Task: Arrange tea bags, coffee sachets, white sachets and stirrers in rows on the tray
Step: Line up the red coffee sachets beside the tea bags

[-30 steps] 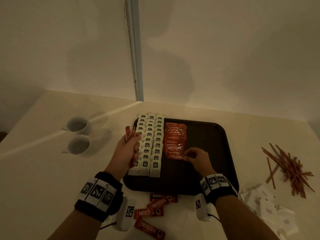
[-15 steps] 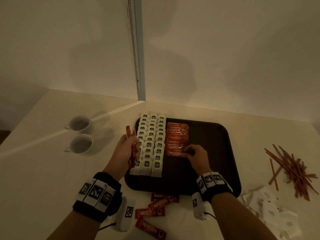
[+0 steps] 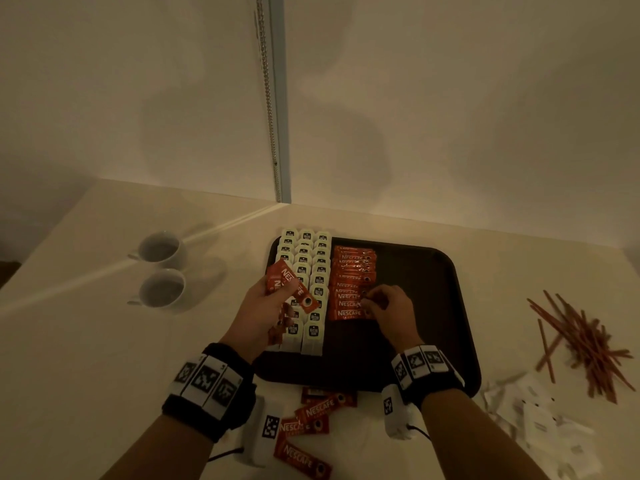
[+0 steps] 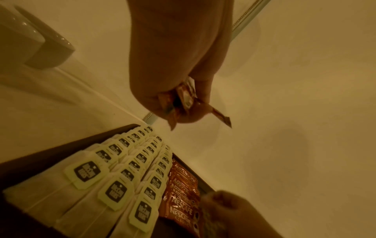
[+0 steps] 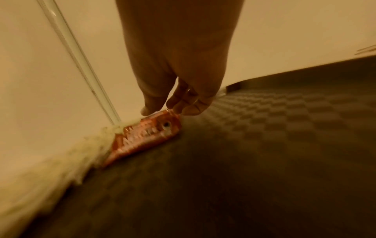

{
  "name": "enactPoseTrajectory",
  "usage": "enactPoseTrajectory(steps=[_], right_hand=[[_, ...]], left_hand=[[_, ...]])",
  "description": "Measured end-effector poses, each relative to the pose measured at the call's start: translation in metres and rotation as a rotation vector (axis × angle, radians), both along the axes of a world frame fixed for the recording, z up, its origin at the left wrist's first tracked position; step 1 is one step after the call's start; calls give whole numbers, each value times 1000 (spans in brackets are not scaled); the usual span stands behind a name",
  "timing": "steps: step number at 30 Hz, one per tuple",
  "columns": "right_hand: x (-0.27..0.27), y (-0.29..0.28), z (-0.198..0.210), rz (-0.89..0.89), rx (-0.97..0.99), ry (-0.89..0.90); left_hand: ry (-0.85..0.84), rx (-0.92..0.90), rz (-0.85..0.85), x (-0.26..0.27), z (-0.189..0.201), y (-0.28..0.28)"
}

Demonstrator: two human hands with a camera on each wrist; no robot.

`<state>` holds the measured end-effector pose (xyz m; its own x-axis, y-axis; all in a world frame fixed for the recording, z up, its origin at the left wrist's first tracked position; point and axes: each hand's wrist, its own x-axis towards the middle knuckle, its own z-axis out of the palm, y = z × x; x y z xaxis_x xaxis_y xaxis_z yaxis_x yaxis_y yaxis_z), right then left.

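Nearest the front edge of the table [image 3: 86,341], a few loose Nescafé sachets [image 3: 313,415] lie just off the tray's [image 3: 450,306] near rim, not yet sorted. To the right, white sachets [image 3: 540,417] sit heaped by the tray's near right corner, with the brown stirrers [image 3: 585,344] scattered beyond them — both apparently waiting their turn. Over the tray's left side, the left hand [image 3: 258,315] is curled around a small bundle of coffee sachets [image 3: 285,284], held up as a supply, it seems, for the other hand to draw from. The right hand [image 3: 389,306] has its fingertips bent down onto the right end of the nearest sachets in the coffee row [image 3: 351,282], probably squaring it up. Left of that row, three columns of tea bags [image 3: 306,282] run to the far rim. Two white cups [image 3: 161,270] stand well apart near the table's left edge.
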<state>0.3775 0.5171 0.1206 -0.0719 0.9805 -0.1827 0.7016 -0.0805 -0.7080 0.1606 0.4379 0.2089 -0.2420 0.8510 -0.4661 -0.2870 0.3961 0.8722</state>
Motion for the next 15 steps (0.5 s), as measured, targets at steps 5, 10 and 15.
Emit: enactPoseTrajectory(steps=[5,10,15], right_hand=[[-41,-18,67,213,-107,456],[-60,-25,98,230,5,524],[-51,-21,113,183,53,518]], left_hand=[[-18,-8,58,8,-2,9],[-209,-11,88,16,3,12],[-261,-8,86,13,1,9]])
